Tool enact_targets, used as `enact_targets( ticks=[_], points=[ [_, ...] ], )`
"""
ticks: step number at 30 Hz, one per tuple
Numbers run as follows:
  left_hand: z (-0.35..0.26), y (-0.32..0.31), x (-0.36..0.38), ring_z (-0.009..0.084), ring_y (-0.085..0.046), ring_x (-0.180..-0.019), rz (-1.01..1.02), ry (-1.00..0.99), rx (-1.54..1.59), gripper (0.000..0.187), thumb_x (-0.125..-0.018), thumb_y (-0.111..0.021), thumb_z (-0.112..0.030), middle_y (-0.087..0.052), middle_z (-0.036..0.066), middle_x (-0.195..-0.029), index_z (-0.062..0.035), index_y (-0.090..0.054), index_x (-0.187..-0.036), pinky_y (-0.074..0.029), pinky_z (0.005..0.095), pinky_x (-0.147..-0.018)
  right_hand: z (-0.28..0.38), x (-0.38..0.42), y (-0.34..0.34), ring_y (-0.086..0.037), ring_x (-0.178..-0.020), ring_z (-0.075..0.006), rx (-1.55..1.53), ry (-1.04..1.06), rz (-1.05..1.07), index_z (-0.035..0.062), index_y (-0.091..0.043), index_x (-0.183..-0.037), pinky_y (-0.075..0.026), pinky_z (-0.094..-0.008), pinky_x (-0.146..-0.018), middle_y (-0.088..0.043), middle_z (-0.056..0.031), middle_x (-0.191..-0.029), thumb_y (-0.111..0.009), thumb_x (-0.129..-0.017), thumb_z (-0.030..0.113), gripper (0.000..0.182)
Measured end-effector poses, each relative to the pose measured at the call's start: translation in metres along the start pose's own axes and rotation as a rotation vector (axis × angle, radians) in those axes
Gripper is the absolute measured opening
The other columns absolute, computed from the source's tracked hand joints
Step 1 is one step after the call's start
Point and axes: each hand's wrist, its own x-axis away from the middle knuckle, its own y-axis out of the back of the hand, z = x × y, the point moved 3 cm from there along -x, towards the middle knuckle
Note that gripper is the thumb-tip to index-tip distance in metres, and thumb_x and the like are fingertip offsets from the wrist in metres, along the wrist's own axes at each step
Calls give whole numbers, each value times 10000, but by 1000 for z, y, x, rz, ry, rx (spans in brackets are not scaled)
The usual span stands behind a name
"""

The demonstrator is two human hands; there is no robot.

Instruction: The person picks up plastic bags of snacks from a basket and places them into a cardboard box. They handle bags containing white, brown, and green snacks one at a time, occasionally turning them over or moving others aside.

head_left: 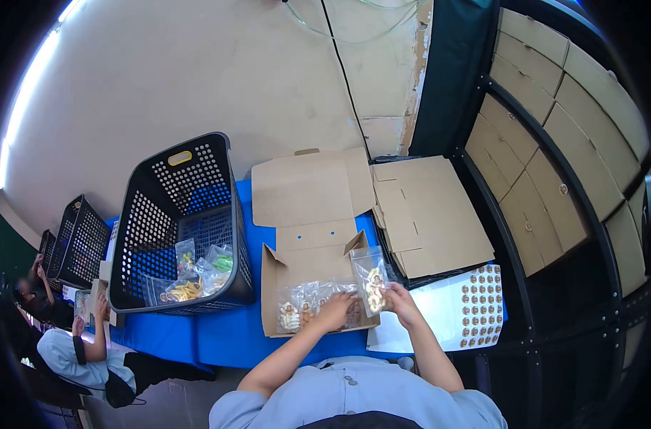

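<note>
My right hand [403, 306] is closed on the edge of a transparent zip bag [373, 282] holding pale, curled pieces and a small round sticker. The bag is raised over the right end of an open cardboard box [270, 286]. My left hand [337, 312] reaches inside that box, its fingers stretched out over a row of bags and partly hidden among them. At the row's left end is a bag of whitish pieces [290, 316]; beside it, a bag with brownish contents [307, 313] shows.
Left of the box, a black perforated basket [243, 275] holds several filled bags [186, 289]. Flattened cardboard [440, 222] and a sticker sheet [440, 325] lie at right, near shelved boxes [529, 186]. Another person [90, 357] works farther left along the blue table [218, 336].
</note>
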Motion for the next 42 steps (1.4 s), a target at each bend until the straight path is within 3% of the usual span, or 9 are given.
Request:
enact_targets(
  ticks=[7,16,22,26,30,34,38,40,42],
  points=[
    [-2,-29,-12,320,-423,-1268,231,-156,-253,267,-810,-563,-103,-583,36,-1158,-126,-660,-1058,-130,684,-1075,2,0,6,-635,-881,-173,279,226,-236,-14,-502,-1175,-560,-279,-699,-573,-106,-1056,-668,-840,99,391],
    [-13,-5,2,282,-431,-1243,82,-164,-659,205,-807,-560,-149,-551,38,-1052,-168,-684,-969,-102,681,-1083,17,21,-29,-607,-778,-149,672,497,-284,22,-390,-1333,-512,-271,-629,-562,-110,-986,-673,-822,68,586],
    [-14,27,32,314,-423,-1242,-4,-6,-521,197,-797,-584,-157,-545,49,-1137,-138,-665,-977,-119,681,-1079,8,32,-70,-594,-829,-330,1218,523,-154,100,-251,-1452,-504,-402,-744,-539,-196,-1007,-683,-810,111,774],
    [-12,41,42,320,-420,-1247,22,72,-402,239,-809,-580,-135,-534,59,-1182,-128,-647,-1039,-133,688,-1070,14,35,-70,-532,-918,-405,1298,704,-320,31,-356,-1368,-461,-443,-809,-504,-231,-992,-645,-835,126,614],
    [-6,22,48,295,-441,-1236,-34,57,-207,256,-836,-521,-78,-545,59,-1217,-102,-646,-1059,-183,686,-1054,7,18,-66,-518,-935,-411,1244,745,-181,-7,-464,-1253,-450,-443,-829,-504,-232,-986,-580,-849,57,425],
    [6,-3,41,300,-519,-1159,235,211,53,270,-848,-489,-75,-577,86,-1210,-72,-637,-1074,-244,637,-1054,-25,-2,-66,-529,-1029,-416,1197,587,12,0,-487,-1238,-446,-434,-894,-521,-261,-1103,-527,-866,52,378],
    [-1,11,47,318,-547,-1116,236,173,95,264,-858,-488,-104,-605,132,-1149,-66,-640,-1070,-276,595,-1048,-53,-16,-63,-499,-1148,-433,1456,604,70,83,-524,-1289,-411,-420,-995,-500,-274,-1256,-520,-888,126,403],
    [-4,26,56,326,-540,-1122,-148,106,22,256,-885,-486,-169,-613,158,-1137,-69,-661,-1043,-280,572,-1051,-62,-25,-59,-481,-1172,-444,1547,445,168,98,-556,-1270,-394,-424,-1015,-473,-284,-1295,-513,-897,179,384],
    [8,17,66,323,-531,-1141,-155,204,-70,270,-900,-487,-205,-609,157,-1158,-78,-658,-1066,-267,571,-1061,-71,-33,-52,-464,-1196,-454,1641,285,266,113,-587,-1251,-377,-428,-1036,-445,-294,-1335,-505,-906,231,374]
  ],
)
